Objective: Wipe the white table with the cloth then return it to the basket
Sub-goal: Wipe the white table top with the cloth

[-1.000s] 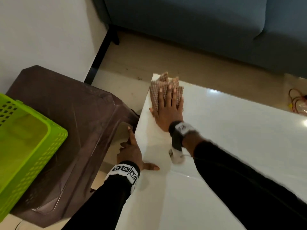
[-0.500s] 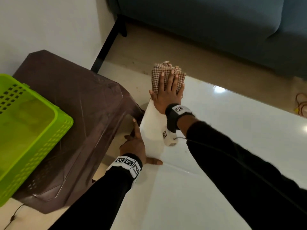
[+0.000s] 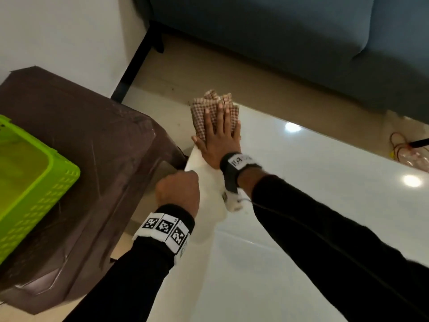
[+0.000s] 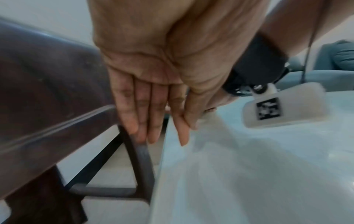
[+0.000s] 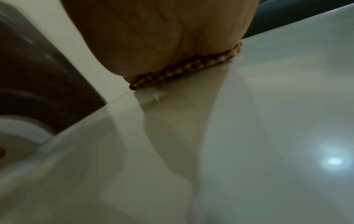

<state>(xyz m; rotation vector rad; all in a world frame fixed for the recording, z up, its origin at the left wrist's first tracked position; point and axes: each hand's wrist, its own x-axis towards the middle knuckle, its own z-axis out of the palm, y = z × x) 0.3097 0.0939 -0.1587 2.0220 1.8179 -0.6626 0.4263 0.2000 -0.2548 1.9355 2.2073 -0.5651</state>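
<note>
A brown-and-white checked cloth (image 3: 199, 112) lies at the far left corner of the glossy white table (image 3: 313, 194). My right hand (image 3: 219, 129) lies flat on it with straight fingers, pressing it down; in the right wrist view only the cloth's edge (image 5: 184, 68) shows under the palm on the table (image 5: 249, 121). My left hand (image 3: 177, 189) hovers at the table's left edge and holds nothing. Its straight fingers (image 4: 153, 121) point down between the table (image 4: 249, 166) and the stool. The lime green basket (image 3: 34, 182) stands at the left, apart from both hands.
The basket sits on a brown plastic stool (image 3: 97, 147) right beside the table's left edge, with a narrow gap between them. A blue-grey sofa (image 3: 278, 43) stands beyond the table across a strip of floor. Cables (image 3: 408, 149) lie on the floor at the far right.
My left hand has come off the table edge, where its thumb lay, and moved forward toward the right wrist. The right hand still presses the cloth at the far corner.
</note>
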